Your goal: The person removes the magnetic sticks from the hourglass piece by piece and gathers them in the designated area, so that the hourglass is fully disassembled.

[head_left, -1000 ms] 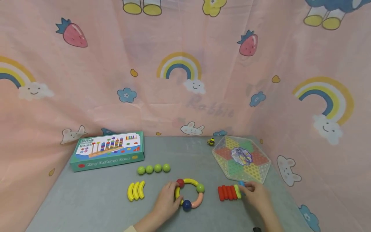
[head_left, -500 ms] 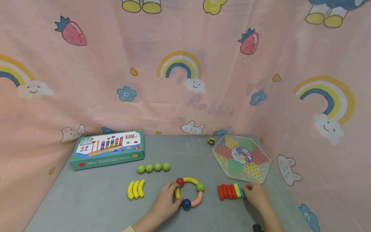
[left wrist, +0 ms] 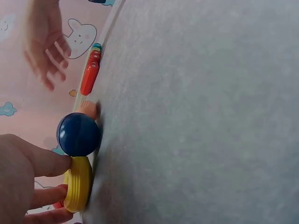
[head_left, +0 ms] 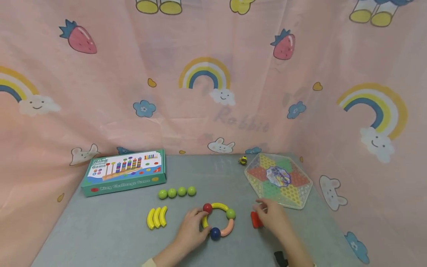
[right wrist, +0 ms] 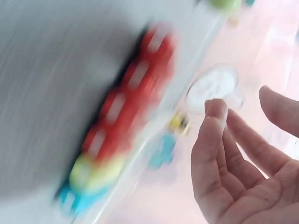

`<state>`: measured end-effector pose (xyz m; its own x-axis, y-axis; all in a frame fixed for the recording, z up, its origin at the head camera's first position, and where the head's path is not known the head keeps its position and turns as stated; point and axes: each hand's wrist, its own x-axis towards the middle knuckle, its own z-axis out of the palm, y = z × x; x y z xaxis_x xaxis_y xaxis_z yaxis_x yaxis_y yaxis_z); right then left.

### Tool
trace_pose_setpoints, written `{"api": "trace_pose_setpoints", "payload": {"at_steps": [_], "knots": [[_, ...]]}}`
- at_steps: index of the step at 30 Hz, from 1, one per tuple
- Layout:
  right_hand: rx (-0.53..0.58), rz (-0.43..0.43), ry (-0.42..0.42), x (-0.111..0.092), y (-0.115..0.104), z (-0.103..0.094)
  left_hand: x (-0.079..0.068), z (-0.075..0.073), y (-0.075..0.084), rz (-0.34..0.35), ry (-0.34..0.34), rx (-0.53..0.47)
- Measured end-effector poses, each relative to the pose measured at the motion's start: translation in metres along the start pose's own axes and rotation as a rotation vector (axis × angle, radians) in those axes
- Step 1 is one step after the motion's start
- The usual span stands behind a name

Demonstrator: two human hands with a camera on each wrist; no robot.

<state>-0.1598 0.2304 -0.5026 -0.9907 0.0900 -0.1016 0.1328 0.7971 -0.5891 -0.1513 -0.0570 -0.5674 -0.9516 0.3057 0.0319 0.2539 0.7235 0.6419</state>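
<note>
A ring of balls and curved pieces lies mid-table, with a red ball (head_left: 207,208), a green ball (head_left: 231,214), a dark blue ball (left wrist: 78,134) and a pink curved piece (head_left: 228,227). My left hand (head_left: 192,230) holds its left yellow curved piece (left wrist: 78,184) between thumb and fingers. To the right, my right hand (head_left: 271,215) hovers over a row of short sticks, its fingers loosely bent around nothing. Several red sticks (right wrist: 126,98), a yellow-green stick (right wrist: 96,173) and a blue stick (right wrist: 81,199) stand side by side; the hand hides most of them in the head view.
Several yellow curved pieces (head_left: 156,218) and several green balls (head_left: 176,192) lie in rows on the left. Behind are a green game box (head_left: 123,173), a hexagonal game board (head_left: 280,181) and a small bee figure (head_left: 243,160). A pink printed cloth hangs around the table.
My right hand has set the blue stick at the right end of the row, let go, and moved left above the red sticks. The left hand stays on the ring.
</note>
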Motion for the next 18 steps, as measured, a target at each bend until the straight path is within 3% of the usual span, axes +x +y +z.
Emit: {"api": "trace_pose_setpoints", "payload": {"at_steps": [4,8,18], "knots": [[0.014,-0.036,-0.075,0.002,-0.025,0.028,-0.001,0.001,-0.002,0.019,0.01,0.023],[0.005,-0.054,-0.156,0.006,-0.036,0.048,-0.004,0.002,-0.003,0.026,0.035,0.026],[-0.014,-0.087,-0.218,0.013,-0.04,0.061,-0.007,0.003,-0.002,0.021,0.046,0.031]]}}
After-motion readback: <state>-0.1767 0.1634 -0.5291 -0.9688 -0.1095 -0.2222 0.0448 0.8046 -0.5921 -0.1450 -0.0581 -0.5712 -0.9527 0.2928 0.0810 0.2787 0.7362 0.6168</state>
